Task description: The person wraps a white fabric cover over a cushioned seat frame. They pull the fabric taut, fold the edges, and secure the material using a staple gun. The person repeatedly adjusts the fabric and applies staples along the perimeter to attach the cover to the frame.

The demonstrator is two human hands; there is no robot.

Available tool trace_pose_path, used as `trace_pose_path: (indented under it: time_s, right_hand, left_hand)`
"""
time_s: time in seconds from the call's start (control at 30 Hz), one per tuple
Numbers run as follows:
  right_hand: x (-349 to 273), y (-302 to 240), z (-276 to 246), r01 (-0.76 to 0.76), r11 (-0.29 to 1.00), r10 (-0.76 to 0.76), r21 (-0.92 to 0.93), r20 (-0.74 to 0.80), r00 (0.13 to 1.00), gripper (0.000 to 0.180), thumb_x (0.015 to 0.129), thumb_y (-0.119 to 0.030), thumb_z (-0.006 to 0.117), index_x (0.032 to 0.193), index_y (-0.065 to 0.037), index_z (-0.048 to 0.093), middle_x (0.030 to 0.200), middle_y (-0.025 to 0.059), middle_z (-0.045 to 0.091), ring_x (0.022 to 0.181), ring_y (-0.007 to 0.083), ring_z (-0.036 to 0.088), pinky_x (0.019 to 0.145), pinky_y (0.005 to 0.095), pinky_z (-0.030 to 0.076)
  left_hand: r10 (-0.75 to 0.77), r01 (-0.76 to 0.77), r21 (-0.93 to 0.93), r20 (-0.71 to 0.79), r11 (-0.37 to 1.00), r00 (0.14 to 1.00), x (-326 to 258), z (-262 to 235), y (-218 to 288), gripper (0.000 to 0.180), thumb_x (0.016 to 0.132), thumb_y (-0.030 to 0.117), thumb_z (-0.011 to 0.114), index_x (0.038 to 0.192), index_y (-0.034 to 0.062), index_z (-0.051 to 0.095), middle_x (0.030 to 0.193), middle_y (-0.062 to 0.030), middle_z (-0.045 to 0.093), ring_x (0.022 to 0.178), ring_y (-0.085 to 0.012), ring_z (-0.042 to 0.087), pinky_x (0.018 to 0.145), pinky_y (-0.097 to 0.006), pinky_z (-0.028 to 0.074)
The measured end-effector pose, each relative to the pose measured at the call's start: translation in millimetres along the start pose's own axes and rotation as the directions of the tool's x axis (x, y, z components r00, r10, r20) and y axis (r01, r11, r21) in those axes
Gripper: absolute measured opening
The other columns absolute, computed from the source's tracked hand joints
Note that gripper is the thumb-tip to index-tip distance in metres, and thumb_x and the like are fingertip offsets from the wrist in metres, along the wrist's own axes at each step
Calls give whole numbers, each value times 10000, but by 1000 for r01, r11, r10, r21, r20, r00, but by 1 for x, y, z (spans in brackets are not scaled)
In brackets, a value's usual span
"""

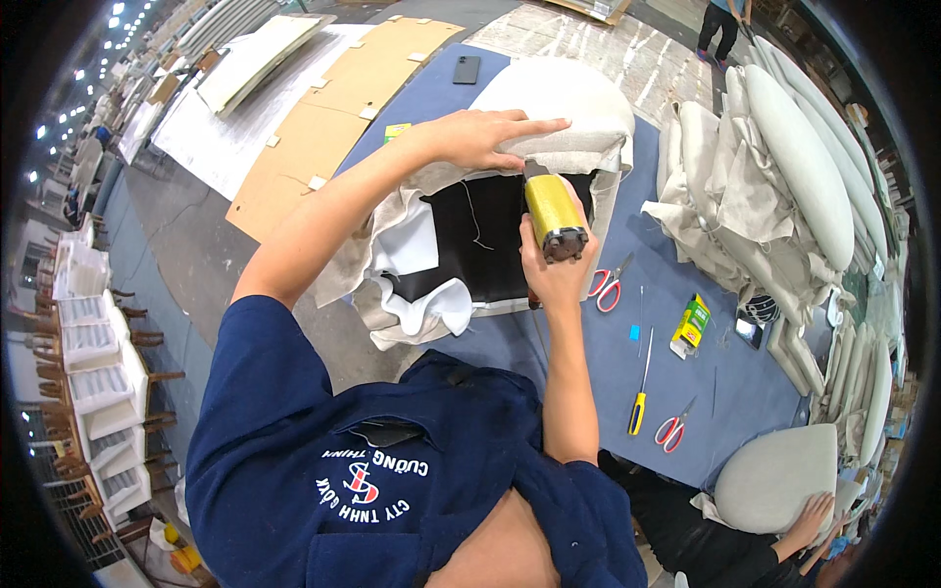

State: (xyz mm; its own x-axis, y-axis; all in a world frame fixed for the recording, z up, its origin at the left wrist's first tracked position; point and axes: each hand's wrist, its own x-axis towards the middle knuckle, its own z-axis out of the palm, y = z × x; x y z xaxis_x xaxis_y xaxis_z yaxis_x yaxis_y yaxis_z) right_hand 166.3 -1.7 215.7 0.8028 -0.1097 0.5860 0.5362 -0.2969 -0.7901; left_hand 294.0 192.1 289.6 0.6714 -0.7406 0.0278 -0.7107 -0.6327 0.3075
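Note:
My right hand (561, 263) is wrapped round a yellow and black staple gun (553, 204), its nose at the inner edge of the folded cover. On the far side, my left hand (482, 140) lies on the light beige fabric (573, 132), index finger stretched out and thumb close to the gun's nose. The fabric wraps over a rounded upholstered piece (564, 83), whose underside shows a black panel (480, 255). A loose thread hangs over that panel. White lining (431, 306) and ragged fabric edges bunch up along the near left side.
On the blue table (613, 382) lie two red-handled scissors (608, 296), a yellow screwdriver (638, 412), a green-yellow box (690, 325) and a phone (467, 69). Beige covers (730, 186) are piled at right. A co-worker's hand (812, 514) touches a padded seat (774, 480).

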Motion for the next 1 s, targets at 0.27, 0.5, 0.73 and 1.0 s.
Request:
trace_pose_path:
  time_s: [0.27, 0.5, 0.73, 1.0]
  right_hand:
    - [2, 1, 13, 18, 999, -19, 43, 18, 1000, 630, 773, -8, 784, 1373, 67, 607, 1143, 217, 754, 1025, 315, 773, 947, 376, 574]
    - [0, 6, 5, -83, 992, 74, 94, 94, 993, 621, 777, 17, 785, 1376, 25, 625, 1206, 216, 709, 1084, 360, 729, 969, 385, 553]
    - [-101, 54, -92, -352, 898, 410, -264, 206, 889, 678, 730, 19, 825, 1382, -90, 675, 1100, 151, 583, 1060, 349, 645, 985, 427, 525]
    - [-214, 133, -162, -429, 357, 729, -830, -39, 683, 963, 703, 98, 748, 1592, -143, 467, 1196, 225, 469, 1055, 441, 601, 972, 469, 511]
  left_hand:
    - [-28, 28, 3, -21, 1000, 999, -5, -3, 12, 1046, 840, 101, 693, 1690, 434, 182, 1333, -166, 609, 1051, -409, 684, 978, -513, 566]
    - [266, -292, -290, -128, 911, 956, -1, -3, -33, 987, 819, 185, 827, 1677, 184, 340, 1558, -152, 529, 1382, -247, 540, 1201, -373, 402]
    - [-454, 484, -702, 253, 522, 855, -27, 0, -105, 675, 1097, 570, 486, 1453, 15, 630, 1473, -102, 620, 1324, -187, 555, 1124, -336, 430]
    - [-768, 798, -442, 303, 411, 564, -19, 8, -143, 735, 1055, 640, 490, 1510, 72, 590, 1593, -182, 514, 1457, -278, 489, 1197, -411, 383]
